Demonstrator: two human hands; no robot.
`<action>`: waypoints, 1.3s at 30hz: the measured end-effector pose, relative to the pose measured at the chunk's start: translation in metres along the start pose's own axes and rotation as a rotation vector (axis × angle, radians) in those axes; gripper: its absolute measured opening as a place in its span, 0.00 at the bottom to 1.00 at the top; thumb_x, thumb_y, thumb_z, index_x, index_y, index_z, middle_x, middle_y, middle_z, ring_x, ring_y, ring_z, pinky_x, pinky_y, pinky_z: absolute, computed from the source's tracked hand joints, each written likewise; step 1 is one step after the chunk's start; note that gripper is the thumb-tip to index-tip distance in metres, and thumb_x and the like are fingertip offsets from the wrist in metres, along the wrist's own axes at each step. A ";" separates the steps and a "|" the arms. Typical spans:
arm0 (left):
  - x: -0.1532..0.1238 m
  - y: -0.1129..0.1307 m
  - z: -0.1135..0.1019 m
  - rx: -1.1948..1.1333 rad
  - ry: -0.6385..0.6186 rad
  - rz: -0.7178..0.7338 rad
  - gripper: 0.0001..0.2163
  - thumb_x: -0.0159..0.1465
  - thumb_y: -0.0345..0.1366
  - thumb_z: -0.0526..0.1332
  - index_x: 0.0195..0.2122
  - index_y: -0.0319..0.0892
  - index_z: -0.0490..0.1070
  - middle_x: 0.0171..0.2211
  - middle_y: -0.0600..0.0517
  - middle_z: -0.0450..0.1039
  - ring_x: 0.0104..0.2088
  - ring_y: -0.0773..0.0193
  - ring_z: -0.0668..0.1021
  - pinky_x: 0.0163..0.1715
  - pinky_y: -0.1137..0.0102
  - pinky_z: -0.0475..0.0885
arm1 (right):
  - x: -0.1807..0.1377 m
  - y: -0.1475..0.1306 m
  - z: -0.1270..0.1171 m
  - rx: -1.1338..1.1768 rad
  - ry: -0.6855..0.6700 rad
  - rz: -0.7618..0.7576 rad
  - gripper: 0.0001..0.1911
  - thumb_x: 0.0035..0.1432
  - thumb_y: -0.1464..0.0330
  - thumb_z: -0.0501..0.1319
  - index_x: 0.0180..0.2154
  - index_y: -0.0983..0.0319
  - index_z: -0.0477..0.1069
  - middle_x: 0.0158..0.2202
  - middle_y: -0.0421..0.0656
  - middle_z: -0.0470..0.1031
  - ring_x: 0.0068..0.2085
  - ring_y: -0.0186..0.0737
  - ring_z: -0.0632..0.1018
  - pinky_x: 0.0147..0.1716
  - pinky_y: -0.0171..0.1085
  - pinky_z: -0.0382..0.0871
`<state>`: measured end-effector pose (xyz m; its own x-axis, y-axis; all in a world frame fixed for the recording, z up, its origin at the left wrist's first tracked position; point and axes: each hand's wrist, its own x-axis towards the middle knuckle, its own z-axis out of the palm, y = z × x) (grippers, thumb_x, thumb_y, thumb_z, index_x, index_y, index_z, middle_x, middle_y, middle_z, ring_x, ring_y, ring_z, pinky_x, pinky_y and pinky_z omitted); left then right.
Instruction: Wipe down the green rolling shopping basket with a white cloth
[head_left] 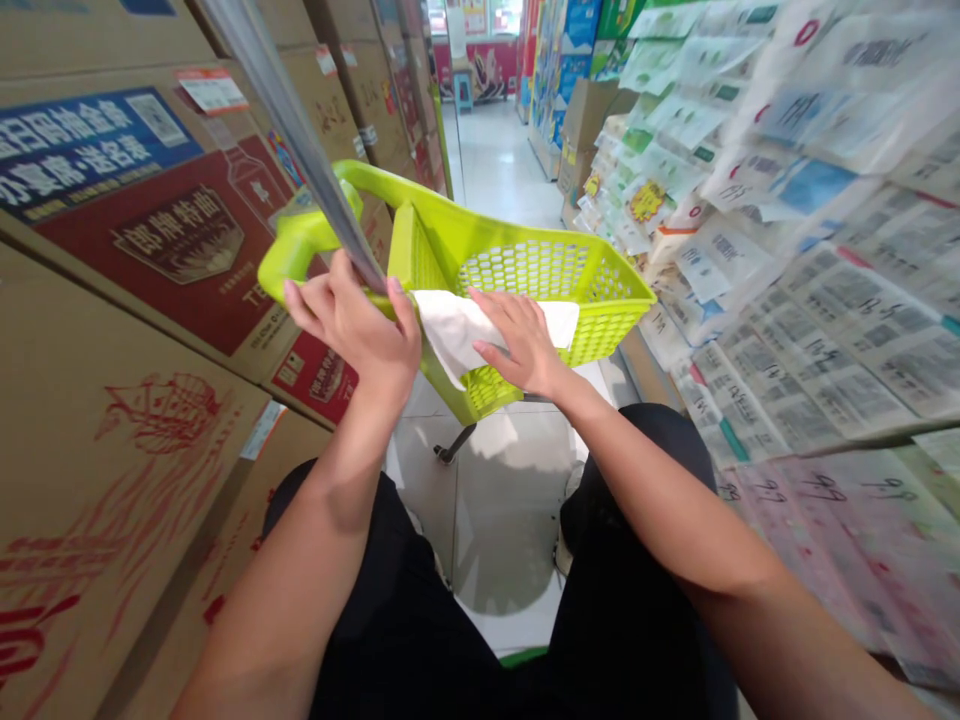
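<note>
Basket (480, 228) edge: right grip (523, 340) spread on cloth (448, 325); left grip (367, 325) curled round pole (304, 135); aisle floor (499, 165) open ahead.

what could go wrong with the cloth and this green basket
The light-green basket has a leg with what looks like a caster, so it might roll if the right hand pushes hard.

The white cloth drapes loosely over the basket's side and could slip to the tiled floor if that hand lifts.

Cardboard cartons stand close by, so a swing might knock them.
</note>
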<state>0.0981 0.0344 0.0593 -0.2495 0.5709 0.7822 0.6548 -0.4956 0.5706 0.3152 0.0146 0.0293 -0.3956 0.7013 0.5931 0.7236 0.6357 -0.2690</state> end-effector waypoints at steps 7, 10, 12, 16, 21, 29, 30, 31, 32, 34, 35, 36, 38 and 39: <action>0.026 -0.019 -0.023 -0.005 -0.037 0.007 0.27 0.72 0.59 0.53 0.62 0.46 0.68 0.56 0.48 0.76 0.75 0.48 0.58 0.74 0.35 0.33 | -0.012 0.048 -0.008 -0.190 -0.033 0.172 0.38 0.75 0.46 0.40 0.73 0.60 0.60 0.64 0.53 0.71 0.64 0.55 0.69 0.68 0.55 0.58; 0.033 -0.027 -0.028 -0.002 -0.040 0.007 0.29 0.71 0.60 0.52 0.63 0.45 0.67 0.57 0.47 0.76 0.77 0.47 0.54 0.73 0.34 0.32 | -0.029 0.074 -0.013 -0.286 0.020 0.324 0.37 0.75 0.47 0.40 0.70 0.61 0.64 0.64 0.54 0.71 0.67 0.57 0.68 0.71 0.60 0.53; 0.033 -0.030 -0.026 0.035 0.011 0.018 0.28 0.71 0.59 0.53 0.64 0.46 0.66 0.60 0.47 0.74 0.77 0.47 0.53 0.74 0.35 0.30 | -0.037 0.082 -0.014 -0.314 0.060 0.384 0.37 0.75 0.47 0.40 0.70 0.60 0.64 0.66 0.54 0.70 0.70 0.58 0.64 0.72 0.62 0.50; 0.022 -0.025 -0.012 0.060 0.107 -0.003 0.26 0.73 0.55 0.52 0.67 0.46 0.60 0.66 0.47 0.68 0.77 0.47 0.52 0.76 0.34 0.28 | -0.038 0.067 -0.005 -0.310 0.099 0.405 0.39 0.73 0.43 0.43 0.70 0.61 0.63 0.70 0.55 0.65 0.75 0.61 0.57 0.72 0.66 0.47; 0.000 -0.002 0.001 0.040 0.049 -0.015 0.27 0.75 0.52 0.52 0.69 0.44 0.56 0.69 0.45 0.63 0.77 0.46 0.52 0.75 0.33 0.28 | -0.014 0.006 0.013 -0.182 0.027 0.226 0.46 0.69 0.39 0.47 0.75 0.61 0.53 0.75 0.55 0.56 0.77 0.61 0.51 0.73 0.65 0.45; 0.000 -0.003 -0.010 0.075 -0.080 0.067 0.27 0.72 0.59 0.53 0.61 0.44 0.70 0.66 0.47 0.69 0.76 0.46 0.55 0.76 0.36 0.35 | -0.007 0.005 0.004 -0.135 -0.008 0.126 0.40 0.72 0.44 0.47 0.76 0.56 0.51 0.76 0.50 0.54 0.77 0.60 0.52 0.73 0.66 0.48; 0.003 -0.005 -0.012 0.069 -0.089 0.071 0.28 0.71 0.60 0.54 0.60 0.45 0.71 0.65 0.47 0.70 0.76 0.45 0.55 0.76 0.35 0.35 | -0.012 0.018 0.002 -0.157 0.006 0.168 0.39 0.73 0.45 0.46 0.75 0.56 0.52 0.76 0.51 0.54 0.77 0.60 0.52 0.73 0.66 0.49; 0.006 -0.007 -0.014 0.061 -0.099 0.074 0.28 0.70 0.60 0.54 0.60 0.44 0.71 0.64 0.47 0.71 0.76 0.44 0.56 0.75 0.34 0.35 | -0.017 0.032 0.000 -0.182 0.028 0.219 0.38 0.73 0.45 0.45 0.75 0.57 0.54 0.76 0.52 0.55 0.77 0.60 0.53 0.72 0.67 0.49; 0.010 -0.008 -0.015 0.054 -0.108 0.075 0.29 0.70 0.60 0.54 0.60 0.44 0.71 0.63 0.47 0.72 0.76 0.44 0.56 0.75 0.34 0.34 | -0.023 0.045 -0.002 -0.208 0.054 0.273 0.37 0.73 0.46 0.45 0.74 0.58 0.56 0.75 0.53 0.56 0.77 0.61 0.53 0.72 0.67 0.49; 0.014 -0.009 -0.016 0.051 -0.112 0.076 0.29 0.69 0.59 0.54 0.60 0.43 0.71 0.61 0.47 0.74 0.76 0.45 0.55 0.74 0.34 0.34 | -0.033 0.068 -0.006 -0.258 0.099 0.363 0.37 0.74 0.46 0.44 0.72 0.59 0.59 0.75 0.55 0.58 0.76 0.62 0.53 0.71 0.69 0.49; 0.015 -0.009 -0.015 0.059 -0.105 0.079 0.28 0.69 0.58 0.53 0.60 0.43 0.71 0.60 0.46 0.75 0.76 0.46 0.55 0.73 0.34 0.34 | -0.037 0.076 -0.008 -0.278 0.116 0.395 0.36 0.74 0.46 0.44 0.71 0.59 0.61 0.74 0.55 0.58 0.76 0.62 0.53 0.71 0.70 0.48; 0.015 -0.008 -0.014 0.073 -0.090 0.084 0.28 0.69 0.57 0.53 0.60 0.43 0.71 0.59 0.47 0.76 0.76 0.47 0.55 0.73 0.34 0.35 | -0.040 0.081 -0.009 -0.294 0.130 0.418 0.36 0.74 0.46 0.44 0.71 0.59 0.61 0.74 0.55 0.59 0.76 0.63 0.53 0.70 0.72 0.47; 0.013 -0.008 -0.011 0.107 -0.040 0.093 0.26 0.69 0.54 0.53 0.61 0.44 0.71 0.58 0.48 0.77 0.74 0.47 0.58 0.73 0.33 0.36 | -0.043 0.083 -0.009 -0.310 0.144 0.439 0.37 0.73 0.46 0.44 0.71 0.60 0.61 0.74 0.56 0.58 0.76 0.64 0.53 0.70 0.72 0.46; 0.012 -0.007 -0.009 0.120 -0.009 0.095 0.26 0.69 0.53 0.54 0.61 0.44 0.71 0.57 0.49 0.77 0.73 0.46 0.60 0.72 0.32 0.36 | -0.042 0.079 -0.007 -0.310 0.144 0.436 0.37 0.73 0.45 0.45 0.71 0.61 0.61 0.74 0.56 0.57 0.76 0.64 0.52 0.70 0.72 0.45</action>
<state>0.0839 0.0387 0.0664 -0.1763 0.5312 0.8287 0.7556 -0.4665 0.4597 0.3927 0.0327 -0.0114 0.0432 0.8132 0.5804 0.9443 0.1565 -0.2895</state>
